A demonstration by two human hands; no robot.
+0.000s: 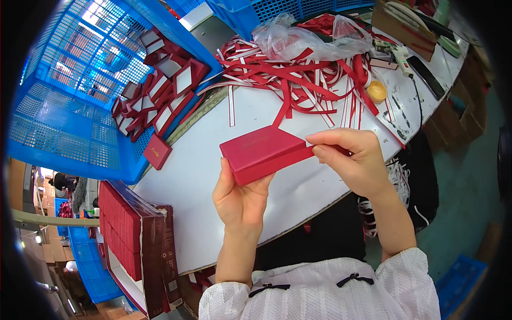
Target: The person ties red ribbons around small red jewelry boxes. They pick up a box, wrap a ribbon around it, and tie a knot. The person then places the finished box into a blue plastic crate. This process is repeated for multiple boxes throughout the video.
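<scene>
A closed red gift box (265, 152) with a smooth lid is held up, slightly tilted, over the middle of the white table. My left hand (241, 197) grips it from below at its near left side, thumb against the left end. At the box's right end, the thumb and forefinger of my right hand (352, 159) are pinched together on the corner. My fingertips hide whether they also hold some small piece there.
Red and white ribbons (298, 80) lie heaped at the back, beneath clear plastic bags (304, 40). A blue crate (64, 138) at left holds several open boxes; one small red box (157, 151) lies by its rim. A carton (168, 250) of red boxes stands lower left. A glue gun (402, 61) lies back right.
</scene>
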